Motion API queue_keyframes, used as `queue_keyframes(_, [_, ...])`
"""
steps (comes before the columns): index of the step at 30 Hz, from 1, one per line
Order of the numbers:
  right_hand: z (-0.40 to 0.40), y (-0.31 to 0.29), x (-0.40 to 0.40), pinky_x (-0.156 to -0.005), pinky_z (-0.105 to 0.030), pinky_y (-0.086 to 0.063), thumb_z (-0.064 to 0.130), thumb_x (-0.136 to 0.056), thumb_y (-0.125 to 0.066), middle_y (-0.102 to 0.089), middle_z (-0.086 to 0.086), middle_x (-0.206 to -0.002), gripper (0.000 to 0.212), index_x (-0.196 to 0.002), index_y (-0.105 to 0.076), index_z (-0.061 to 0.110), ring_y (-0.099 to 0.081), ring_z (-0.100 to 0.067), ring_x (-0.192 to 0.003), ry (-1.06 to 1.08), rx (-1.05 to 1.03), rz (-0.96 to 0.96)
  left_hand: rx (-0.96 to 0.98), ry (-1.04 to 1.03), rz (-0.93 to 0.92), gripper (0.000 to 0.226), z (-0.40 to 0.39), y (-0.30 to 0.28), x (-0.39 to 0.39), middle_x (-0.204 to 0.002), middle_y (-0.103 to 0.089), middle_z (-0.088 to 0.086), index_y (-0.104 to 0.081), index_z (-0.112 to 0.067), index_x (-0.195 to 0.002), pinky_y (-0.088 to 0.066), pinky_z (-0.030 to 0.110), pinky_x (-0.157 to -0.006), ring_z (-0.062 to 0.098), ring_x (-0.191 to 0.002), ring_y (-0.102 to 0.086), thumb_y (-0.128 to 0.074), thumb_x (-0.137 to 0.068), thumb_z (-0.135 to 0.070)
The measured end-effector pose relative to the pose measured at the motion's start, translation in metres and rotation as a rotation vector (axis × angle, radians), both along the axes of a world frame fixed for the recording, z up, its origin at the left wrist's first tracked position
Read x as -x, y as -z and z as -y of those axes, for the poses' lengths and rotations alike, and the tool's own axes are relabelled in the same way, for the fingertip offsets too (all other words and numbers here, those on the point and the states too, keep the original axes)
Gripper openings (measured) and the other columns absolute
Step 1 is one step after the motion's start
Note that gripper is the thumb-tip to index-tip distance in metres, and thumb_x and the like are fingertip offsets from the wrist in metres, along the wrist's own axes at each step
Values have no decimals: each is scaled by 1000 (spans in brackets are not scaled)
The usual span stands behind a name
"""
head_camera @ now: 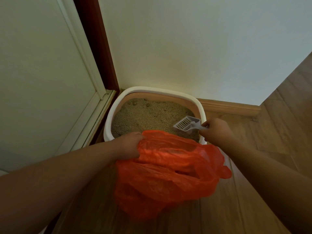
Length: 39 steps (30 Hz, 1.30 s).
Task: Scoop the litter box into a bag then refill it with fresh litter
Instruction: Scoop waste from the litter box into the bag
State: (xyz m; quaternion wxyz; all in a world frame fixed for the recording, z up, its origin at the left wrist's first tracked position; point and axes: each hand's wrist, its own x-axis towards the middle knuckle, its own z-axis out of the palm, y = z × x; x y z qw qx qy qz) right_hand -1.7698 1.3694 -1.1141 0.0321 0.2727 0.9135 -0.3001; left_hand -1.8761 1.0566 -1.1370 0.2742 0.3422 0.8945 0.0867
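Door panel [42,73] and its dark red frame [96,44] fill the left side, and the litter box [111,114] sits on the wood floor [278,124] in the corner where that frame meets the wall [185,44]. Sandy litter [148,115] fills the box, with a few darker clumps showing near the far edge. Left hand [130,146] clenches a bunched fold of the orange bag [167,174], holding it just over the near rim of the box; the bag's mouth looks half collapsed, not spread wide. Further right, the slotted white scoop [184,124] hovers tilted over the near right part of the litter, apparently empty, and the right hand [217,132] grasps its handle with curled fingers. Scooping seems barely begun. The main risk, as I judge it, is the sagging bag: if its opening stays folded, a loaded scoop could tip clumps onto the floor or back into the box. Thin plastic may also snag or tear on the scoop's edge. A hasty lift across the rim could scatter loose grains over the boards.
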Motion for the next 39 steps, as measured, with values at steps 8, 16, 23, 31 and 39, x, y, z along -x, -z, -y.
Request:
queue_keyframes(8, [13, 17, 21, -45, -25, -51, 32, -94, -65, -70, -8, -80, 33, -105, -71, 2, -70, -17, -62, 52, -112, 181, -9, 2, -3, 81, 5, 6, 6, -157, -36, 0, -35, -21, -156, -36, 31, -116, 18, -142, -39, -72, -84, -23])
queue_keyframes(16, [26, 38, 45, -67, -34, -57, 10, -96, -59, -62, -11, -94, 22, -116, -63, 1, -66, -26, -84, 52, -224, 282, -33, 6, -3, 79, 8, 13, 10, -156, -36, -1, -37, -21, -156, -36, 27, -113, 16, -140, -41, -71, -86, -25])
queue_keyframes(23, [28, 56, 70, -92, -37, -56, 8, -101, -49, -61, -15, -131, 40, -141, -52, 5, -63, -30, -116, 42, -198, 328, -64, -5, 17, 78, 9, 14, 9, -155, -36, -3, -39, -22, -155, -40, 29, -113, 16, -138, -44, -74, -85, -26])
queue_keyframes(31, [30, 88, 82, -93, -44, -54, 4, -98, -51, -60, -19, -112, 34, -129, -57, -7, -60, -33, -102, 239, 195, 251, -100, 0, 44, 73, 12, 8, 3, -154, -37, -3, -40, -24, -153, -35, 22, -109, 14, -138, -42, -73, -88, -27])
queue_keyframes(39, [42, 91, 66, -68, -32, -49, 12, -102, -52, -62, -11, -123, 47, -148, -43, 9, -64, -23, -93, 298, 333, -30, -84, -10, 52, 78, 13, 8, 4, -155, -35, -4, -38, -24, -155, -35, 24, -110, 15, -140, -41, -74, -86, -24])
